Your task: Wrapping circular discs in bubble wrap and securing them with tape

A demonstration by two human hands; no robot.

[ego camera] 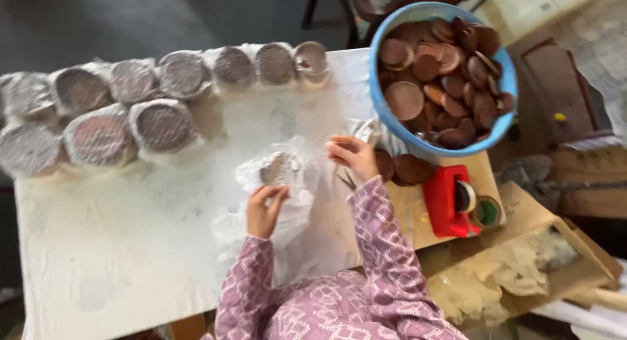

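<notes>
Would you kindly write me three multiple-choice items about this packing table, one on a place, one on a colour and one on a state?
1. Where does the red tape dispenser stand?
A. right of the person's hands
B. among the wrapped stacks
C. inside the basin

2. What colour is the round plastic basin holding the loose brown discs?
A. green
B. blue
C. white

3. What is the state of the thin clear plastic bag between the left hand and right hand?
A. sealed and stacked
B. lying flat, untouched
C. held by both hands, with discs inside

Answers: 1 A, it sits near the table's right edge below the basin. 2 B, its rim is light blue. 3 C, fingers of both hands grip the crumpled film.
</notes>
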